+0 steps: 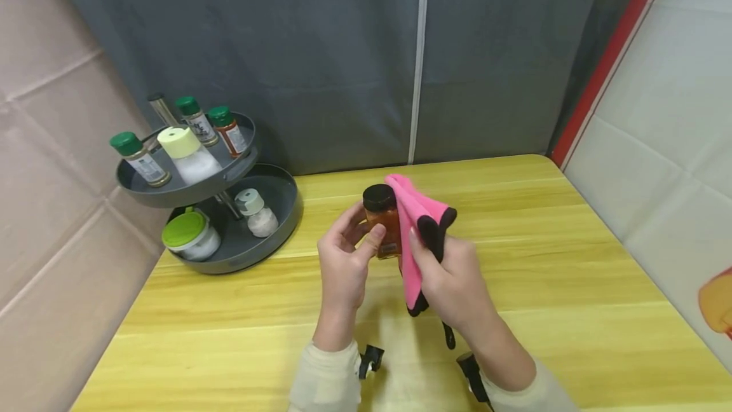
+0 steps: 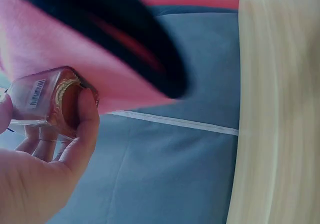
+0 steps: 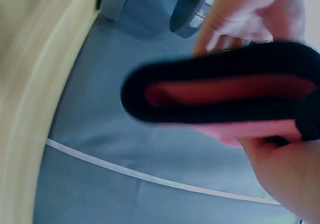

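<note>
A glass jar (image 1: 384, 224) with a black lid and reddish-brown contents is held upright above the table by my left hand (image 1: 345, 259), thumb on its near side. In the left wrist view the jar (image 2: 37, 96) shows a barcode label and its base. My right hand (image 1: 452, 275) grips a folded pink cloth (image 1: 408, 208) with black edging, thumb on top, and the cloth lies against the jar's right side. The right wrist view shows the cloth's black edge (image 3: 210, 116) large and near, hiding most of the jar.
A grey two-tier turntable rack (image 1: 246, 262) stands at the left of the wooden table (image 1: 572, 253). Its upper tier bears green-capped spice bottles (image 1: 145, 164) and a pale-capped shaker (image 1: 191, 157). Below are a green-lidded tub (image 1: 185, 234) and a small shaker (image 1: 258, 213). A grey curtain (image 1: 343, 68) hangs behind.
</note>
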### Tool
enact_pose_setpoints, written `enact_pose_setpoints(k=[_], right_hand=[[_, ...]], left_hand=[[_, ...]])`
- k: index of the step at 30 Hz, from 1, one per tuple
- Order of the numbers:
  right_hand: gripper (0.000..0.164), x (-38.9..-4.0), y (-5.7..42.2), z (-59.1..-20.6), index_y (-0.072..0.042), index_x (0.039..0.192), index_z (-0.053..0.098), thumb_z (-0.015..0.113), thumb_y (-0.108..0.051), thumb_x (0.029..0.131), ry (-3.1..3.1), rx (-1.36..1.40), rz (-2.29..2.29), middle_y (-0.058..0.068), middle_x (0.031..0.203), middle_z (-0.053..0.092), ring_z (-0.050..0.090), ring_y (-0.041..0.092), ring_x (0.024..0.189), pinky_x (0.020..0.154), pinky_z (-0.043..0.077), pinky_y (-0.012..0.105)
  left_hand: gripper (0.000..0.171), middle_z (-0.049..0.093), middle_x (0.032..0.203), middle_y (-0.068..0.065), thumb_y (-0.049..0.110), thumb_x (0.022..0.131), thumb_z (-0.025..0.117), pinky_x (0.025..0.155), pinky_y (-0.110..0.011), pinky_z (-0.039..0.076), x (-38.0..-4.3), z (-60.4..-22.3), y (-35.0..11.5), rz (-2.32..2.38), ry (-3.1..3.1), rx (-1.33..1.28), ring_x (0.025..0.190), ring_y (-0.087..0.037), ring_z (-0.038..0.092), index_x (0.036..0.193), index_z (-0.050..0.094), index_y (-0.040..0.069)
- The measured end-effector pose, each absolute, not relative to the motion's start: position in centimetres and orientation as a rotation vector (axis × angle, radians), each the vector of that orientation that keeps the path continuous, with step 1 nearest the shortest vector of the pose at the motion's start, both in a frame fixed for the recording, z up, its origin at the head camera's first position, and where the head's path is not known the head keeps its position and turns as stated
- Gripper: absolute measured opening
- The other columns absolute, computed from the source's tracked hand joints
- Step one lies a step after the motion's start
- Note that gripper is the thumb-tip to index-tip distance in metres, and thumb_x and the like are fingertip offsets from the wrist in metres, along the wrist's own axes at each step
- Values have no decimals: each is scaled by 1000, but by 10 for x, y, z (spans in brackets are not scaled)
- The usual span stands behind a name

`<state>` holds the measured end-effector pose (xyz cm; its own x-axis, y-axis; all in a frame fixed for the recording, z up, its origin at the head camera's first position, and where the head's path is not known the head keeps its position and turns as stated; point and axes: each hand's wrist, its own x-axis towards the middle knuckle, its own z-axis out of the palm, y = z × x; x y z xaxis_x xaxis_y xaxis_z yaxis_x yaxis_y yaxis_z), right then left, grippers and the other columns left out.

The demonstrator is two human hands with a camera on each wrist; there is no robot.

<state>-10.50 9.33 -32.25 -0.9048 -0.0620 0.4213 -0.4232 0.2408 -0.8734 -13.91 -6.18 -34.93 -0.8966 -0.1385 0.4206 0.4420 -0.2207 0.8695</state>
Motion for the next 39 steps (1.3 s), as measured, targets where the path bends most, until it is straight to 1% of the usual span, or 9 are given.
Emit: enact_pose_setpoints(k=[5,8,12,14,19,24,28,32,39], right_hand=[[32,-110,97,-331,-4,84,67,56,-27,104,-2475,341,1753,5,70,67,66,17,66,61,54,33],[30,-114,99,-332,-4,90,68,56,-28,104,-2541,317,1744,6,75,69,68,18,71,66,54,36],[31,-112,102,-321,-3,92,67,55,-28,105,-2473,326,1733,8,67,61,63,21,62,60,51,35],[27,-109,104,-315,-2,96,69,56,-25,105,-2357,361,1724,8,66,59,61,22,60,57,50,34],[19,-103,104,-304,-2,97,70,56,-14,103,-2092,474,1697,6,65,56,55,22,55,52,46,30],[20,-101,103,-306,-3,96,70,56,-15,104,-2144,480,1711,2,60,54,53,20,50,50,45,31],[29,-102,101,-315,-4,85,68,56,-22,104,-2301,446,1710,2,58,55,56,18,50,50,47,32],[34,-105,102,-324,-6,79,63,56,-27,104,-2489,405,1721,3,63,61,62,17,58,54,50,33],[29,-112,108,-326,-3,100,67,52,-27,106,-2647,335,1789,8,82,70,69,19,74,68,55,37]], left_hand=[[42,68,121,-20,-4,89,73,87,-37,59,-141,-347,-66,-2157,-1652,-369,105,-30,70,130,64,-3],[43,69,121,-19,-4,89,73,85,-37,59,-142,-348,-66,-2183,-1660,-376,104,-29,70,131,64,-3],[43,69,121,-18,-2,89,73,85,-38,59,-142,-350,-63,-2181,-1715,-389,103,-29,70,131,65,0],[43,69,122,-16,-1,89,74,87,-38,59,-142,-351,-62,-2163,-1757,-390,103,-29,70,131,65,1],[42,69,124,-14,0,89,75,88,-36,58,-141,-352,-59,-2150,-1806,-398,106,-29,69,131,66,3],[42,69,123,-15,0,89,75,86,-37,59,-140,-353,-58,-2160,-1761,-393,105,-29,69,130,66,2],[43,68,123,-17,-1,90,73,83,-38,60,-140,-350,-61,-2186,-1695,-373,105,-29,70,131,65,0],[43,68,122,-18,-3,90,72,82,-36,60,-141,-349,-65,-2190,-1666,-355,104,-29,70,132,65,-1],[42,69,122,-17,-3,89,73,86,-36,59,-141,-352,-65,-2155,-1710,-380,105,-30,70,130,65,0]])
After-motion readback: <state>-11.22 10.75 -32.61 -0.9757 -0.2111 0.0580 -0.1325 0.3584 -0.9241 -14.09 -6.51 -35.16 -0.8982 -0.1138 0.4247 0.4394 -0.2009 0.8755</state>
